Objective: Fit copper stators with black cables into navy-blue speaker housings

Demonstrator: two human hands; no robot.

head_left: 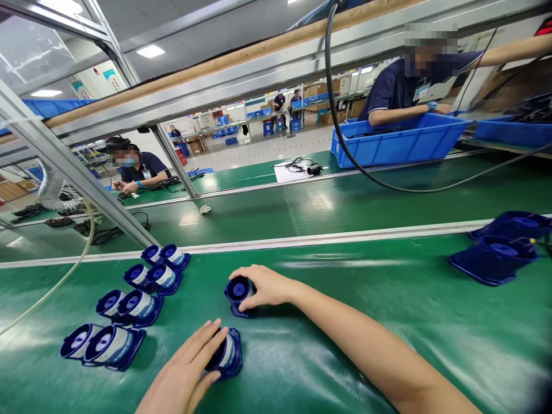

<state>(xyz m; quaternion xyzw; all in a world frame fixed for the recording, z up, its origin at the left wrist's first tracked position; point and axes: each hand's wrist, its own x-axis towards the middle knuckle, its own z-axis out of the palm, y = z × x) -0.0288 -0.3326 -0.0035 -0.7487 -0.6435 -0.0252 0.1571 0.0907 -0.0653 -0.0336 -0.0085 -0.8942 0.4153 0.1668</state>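
My right hand (268,287) is curled round a dark blue plastic housing (238,291), round and cup-like on a flat flanged base, with its open top towards me. Nearer to me, my left hand (190,365) lies over a second blue housing (233,353), fingers across its top and thumb at its near side. A white and blue label shows on that one's side, while its top is mostly hidden under my fingers. To the left, several more labelled blue housings (142,306) stand in paired rows on the green bench mat (310,356).
Two blue housings (494,256) stand at the far right. Past a white rail (328,237) runs a green belt (241,213). A metal post (90,155) and a hanging black cable (345,144) cross the view. Two co-workers sit opposite, one by a blue bin (401,144).
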